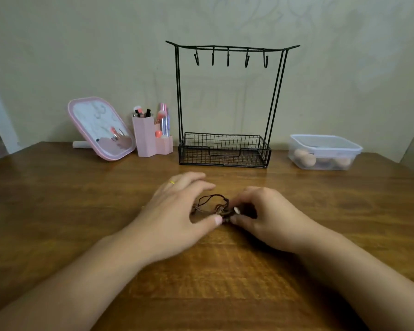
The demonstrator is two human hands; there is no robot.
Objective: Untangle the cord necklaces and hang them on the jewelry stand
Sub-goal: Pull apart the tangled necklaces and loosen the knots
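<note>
The tangled cord necklaces point(213, 207) are found on the counter point(81, 199), in front of the jewelry stand point(227, 103). The bundle is pinched by the curled right hand point(261, 216). The left hand point(177, 206) is held loosely spread beside it, thumb touching the cords.

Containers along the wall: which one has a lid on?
The clear plastic box right of the jewelry stand; it is lidded, with round beige items inside. The pink brush holder and the stand's wire basket are open-topped.
</note>
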